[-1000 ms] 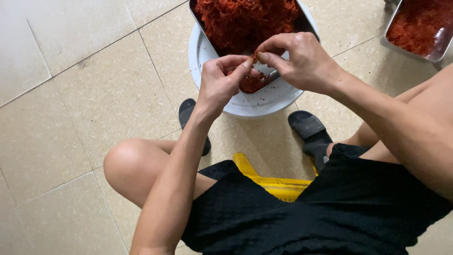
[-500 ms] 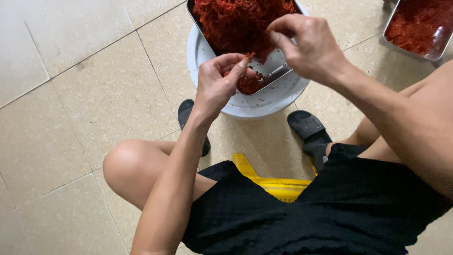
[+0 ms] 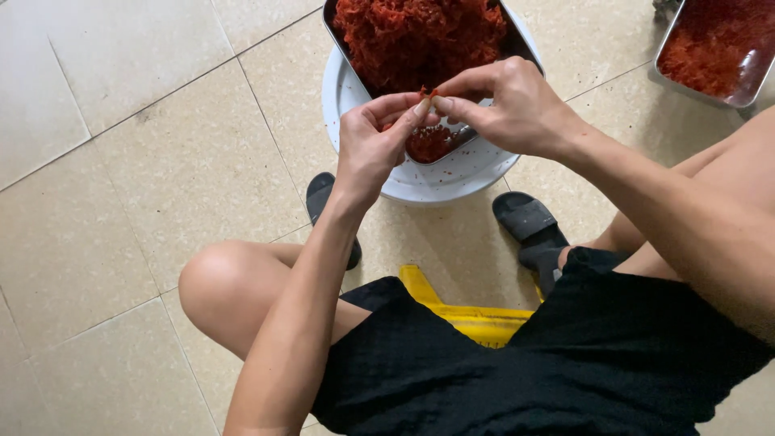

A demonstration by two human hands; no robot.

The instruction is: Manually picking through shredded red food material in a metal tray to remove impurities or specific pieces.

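Note:
My left hand (image 3: 373, 144) and my right hand (image 3: 507, 106) meet fingertip to fingertip over a white round basin (image 3: 476, 165). Between the pinched fingers of both is a small red strand (image 3: 429, 94). A metal tray (image 3: 337, 32) heaped with shredded red strands (image 3: 416, 36) rests across the basin, just beyond my hands. A smaller clump of red pieces (image 3: 429, 144) lies in the tray's near corner, under my fingers.
A second metal tray (image 3: 747, 89) of red pieces sits at the top right. I sit on a yellow stool (image 3: 476, 321) on a beige tiled floor (image 3: 129, 186), black slippers (image 3: 529, 226) either side of the basin.
My right hand went up to the heap of strands half a second ago and has come back down to meet my left hand's fingertips, with a red strand pinched between them.

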